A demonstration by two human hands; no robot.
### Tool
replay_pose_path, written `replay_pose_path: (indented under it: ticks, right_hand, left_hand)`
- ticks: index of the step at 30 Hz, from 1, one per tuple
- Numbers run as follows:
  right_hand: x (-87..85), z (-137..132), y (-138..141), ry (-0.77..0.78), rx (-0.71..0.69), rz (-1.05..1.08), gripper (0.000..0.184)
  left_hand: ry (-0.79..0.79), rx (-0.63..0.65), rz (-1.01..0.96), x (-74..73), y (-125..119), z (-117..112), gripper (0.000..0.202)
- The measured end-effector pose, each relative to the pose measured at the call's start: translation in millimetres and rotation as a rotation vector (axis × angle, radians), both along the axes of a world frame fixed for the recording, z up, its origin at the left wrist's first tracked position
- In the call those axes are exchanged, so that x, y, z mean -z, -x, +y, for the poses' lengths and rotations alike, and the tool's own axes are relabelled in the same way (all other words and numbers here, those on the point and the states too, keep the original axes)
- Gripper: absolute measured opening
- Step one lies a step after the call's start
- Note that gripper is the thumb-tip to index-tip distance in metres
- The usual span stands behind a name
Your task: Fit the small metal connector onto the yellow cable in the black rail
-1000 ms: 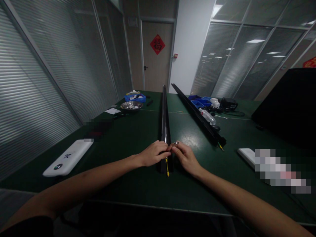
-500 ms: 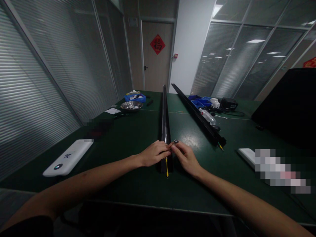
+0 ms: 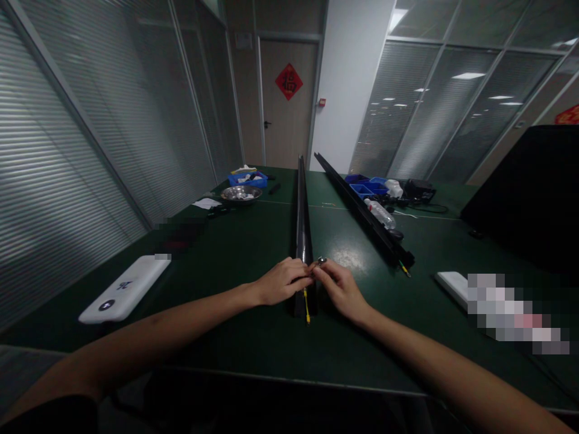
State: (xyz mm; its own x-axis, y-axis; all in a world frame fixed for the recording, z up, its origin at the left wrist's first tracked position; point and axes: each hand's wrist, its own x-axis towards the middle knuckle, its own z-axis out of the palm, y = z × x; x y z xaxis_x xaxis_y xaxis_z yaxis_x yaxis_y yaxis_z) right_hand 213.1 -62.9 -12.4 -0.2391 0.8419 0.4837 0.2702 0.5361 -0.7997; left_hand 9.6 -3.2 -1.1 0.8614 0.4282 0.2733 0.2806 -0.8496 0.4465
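A long black rail lies lengthwise down the middle of the green table, its near end between my hands. My left hand rests on the rail's near end with its fingers curled and pinched at the top. My right hand meets it from the right, pinching a small shiny metal part just above the rail. A thin yellow wire hangs out of the rail's near end. What my left fingers pinch is too small to make out.
A second black rail lies at an angle to the right, next to a clear water bottle and blue bins. A metal bowl stands at the back left. A white device lies near left, another white object near right.
Almost nothing has moved. My right hand's fingers have shifted slightly on the small metal part; my left hand has stayed on the rail's end.
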Motion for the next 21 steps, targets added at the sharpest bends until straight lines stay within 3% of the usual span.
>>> replay_pose_path:
  ticks: [21]
  right_hand:
    - [2.4,3.1,-1.6,0.029,-0.066,0.045,0.03]
  left_hand:
    - [0.007,0.0,-0.004,1.8,-0.6,1.7,0.033]
